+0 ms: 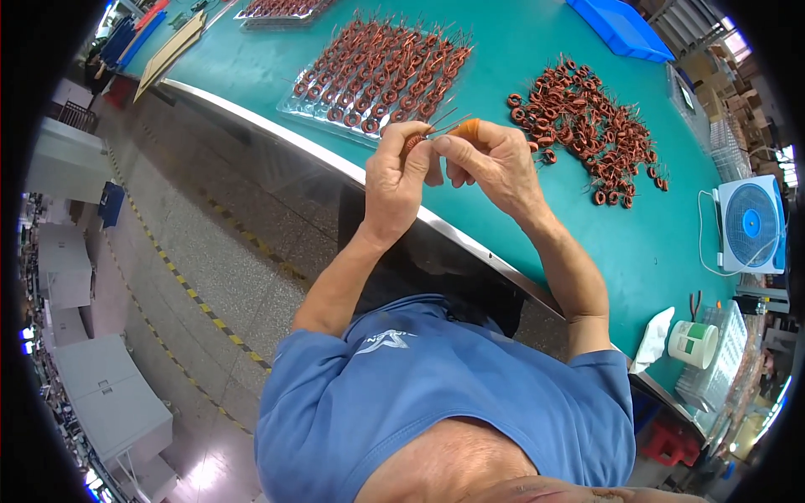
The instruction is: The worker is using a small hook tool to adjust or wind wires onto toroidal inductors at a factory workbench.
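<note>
Both left hand [392,180] and right hand [501,163] pinch a copper coil [413,142] near the white table edge [293,137], bare green tabletop [616,260] rightward.

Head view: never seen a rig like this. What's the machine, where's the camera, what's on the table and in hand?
No machine: these are a person's bare hands. The camera, a wide fisheye worn on the head, looks down, so straight edges bend toward the rim. The left hand holds a copper-coloured ring coil; the right hand is close by its wires, though its exact grip is hidden. On the green table are a clear tray with rows of similar coils, a loose pile of coils and, at right, a fan.
</note>
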A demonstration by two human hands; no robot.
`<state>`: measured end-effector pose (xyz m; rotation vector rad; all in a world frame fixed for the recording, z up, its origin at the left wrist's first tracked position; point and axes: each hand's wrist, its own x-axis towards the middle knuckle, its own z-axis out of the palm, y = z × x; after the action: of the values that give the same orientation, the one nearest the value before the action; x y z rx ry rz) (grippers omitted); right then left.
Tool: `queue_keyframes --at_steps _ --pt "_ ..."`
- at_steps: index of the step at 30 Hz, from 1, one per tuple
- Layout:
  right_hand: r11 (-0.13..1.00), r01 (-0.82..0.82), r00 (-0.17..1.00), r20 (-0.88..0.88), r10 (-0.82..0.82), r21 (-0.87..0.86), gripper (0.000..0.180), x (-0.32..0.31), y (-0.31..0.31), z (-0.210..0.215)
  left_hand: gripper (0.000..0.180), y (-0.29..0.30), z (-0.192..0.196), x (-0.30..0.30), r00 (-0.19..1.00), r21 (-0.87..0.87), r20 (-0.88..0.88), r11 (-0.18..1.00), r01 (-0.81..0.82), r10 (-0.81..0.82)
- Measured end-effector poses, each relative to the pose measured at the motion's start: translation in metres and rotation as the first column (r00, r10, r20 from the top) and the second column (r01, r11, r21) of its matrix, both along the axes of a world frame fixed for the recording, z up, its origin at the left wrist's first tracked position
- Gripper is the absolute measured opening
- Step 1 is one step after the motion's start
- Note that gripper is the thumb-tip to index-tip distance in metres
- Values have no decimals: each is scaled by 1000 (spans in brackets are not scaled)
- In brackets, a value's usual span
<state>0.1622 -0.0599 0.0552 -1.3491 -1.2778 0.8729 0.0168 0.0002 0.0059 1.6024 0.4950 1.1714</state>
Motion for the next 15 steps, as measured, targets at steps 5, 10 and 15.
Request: queue_keyframes --at_steps 5,10,15 --pt "994 -69 989 -136 57 -85 30 4 3 -4 23 12 0 -9 985 211 -160 977 -32 67" --pt "988 -132 955 -279 104 -84 26 5 5 -4 30 28 9 -20 954 454 -298 886 98 47" --pt "979 -139 950 -298 90 -146 24 11 7 -3 34 43 27 -35 885 293 -421 893 343 -201"
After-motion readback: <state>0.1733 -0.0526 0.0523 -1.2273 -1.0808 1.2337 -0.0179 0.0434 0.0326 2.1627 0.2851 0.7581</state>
